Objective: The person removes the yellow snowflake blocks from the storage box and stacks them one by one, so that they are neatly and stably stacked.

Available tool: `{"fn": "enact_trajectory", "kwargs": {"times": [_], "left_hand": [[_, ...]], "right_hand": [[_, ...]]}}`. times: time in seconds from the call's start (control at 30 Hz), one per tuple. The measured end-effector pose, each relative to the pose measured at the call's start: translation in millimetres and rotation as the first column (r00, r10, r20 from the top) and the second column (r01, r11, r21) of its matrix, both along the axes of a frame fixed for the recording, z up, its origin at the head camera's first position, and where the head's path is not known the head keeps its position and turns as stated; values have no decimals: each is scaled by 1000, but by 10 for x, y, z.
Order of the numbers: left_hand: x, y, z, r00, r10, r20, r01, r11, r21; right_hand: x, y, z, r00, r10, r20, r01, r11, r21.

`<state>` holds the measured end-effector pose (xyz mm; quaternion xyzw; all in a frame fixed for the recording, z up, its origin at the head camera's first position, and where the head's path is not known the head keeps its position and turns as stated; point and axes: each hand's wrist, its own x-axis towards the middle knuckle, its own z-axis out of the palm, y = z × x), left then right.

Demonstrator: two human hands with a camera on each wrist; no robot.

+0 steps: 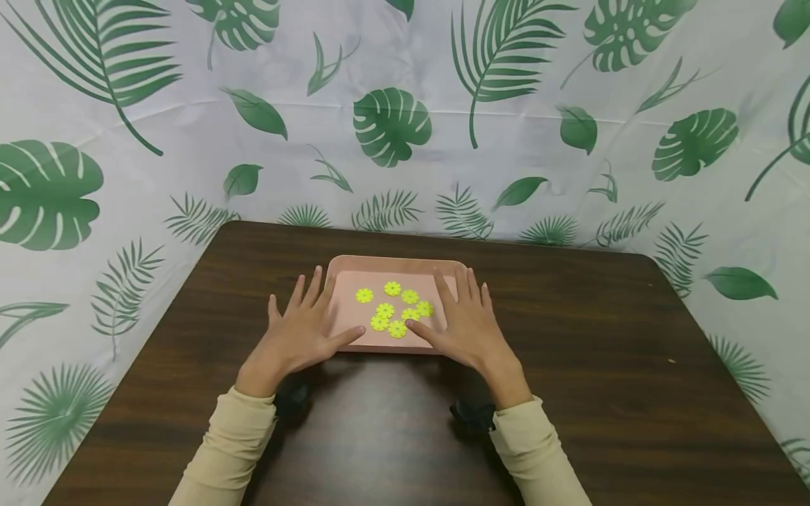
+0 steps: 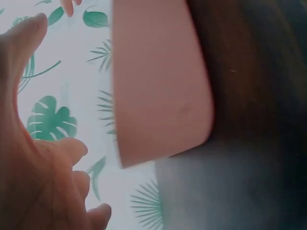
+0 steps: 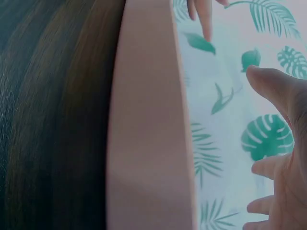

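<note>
A shallow pink tray lies on the dark table, with several bright yellow flower-shaped discs scattered in it, some overlapping. My left hand is spread over the tray's left side, fingers straight and thumb pointing inward. Over the right side, my right hand is spread likewise, its thumb tip overlapping a disc in the head view. Neither hand holds anything. In the left wrist view the tray's outer wall shows beside the spread left fingers; in the right wrist view the wall stands beside the right fingers.
The brown wood-grain table stretches around the tray. Behind it hangs a white cloth printed with green leaves. A dark strap sits at the right wrist, near the cream sleeve.
</note>
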<state>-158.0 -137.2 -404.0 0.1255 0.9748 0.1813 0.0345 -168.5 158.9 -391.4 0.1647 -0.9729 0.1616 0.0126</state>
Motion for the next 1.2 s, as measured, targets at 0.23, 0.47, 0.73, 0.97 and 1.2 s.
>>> {"fn": "enact_trajectory", "kwargs": {"times": [0.23, 0.47, 0.73, 0.97, 1.2], "left_hand": [[-37, -1, -127, 1000, -12, 11, 12, 1000, -7], [-63, -34, -260, 999, -43, -5, 42, 999, -25], [-91, -74, -306, 998, -55, -11, 55, 998, -10], [-109, -80, -288, 998, -64, -15, 64, 998, 23], [-117, -93, -335, 998, -61, -10, 61, 998, 29]], "right_hand": [[-139, -23, -126, 998, 64, -2, -64, 996, -66], [-270, -75, -281, 995, 49, 87, -41, 995, -88], [-387, -65, -374, 989, 87, 119, -74, 991, -109], [-405, -36, -366, 994, 86, 73, -75, 987, -142], [-404, -59, -399, 997, 72, 41, -65, 985, -158]]}}
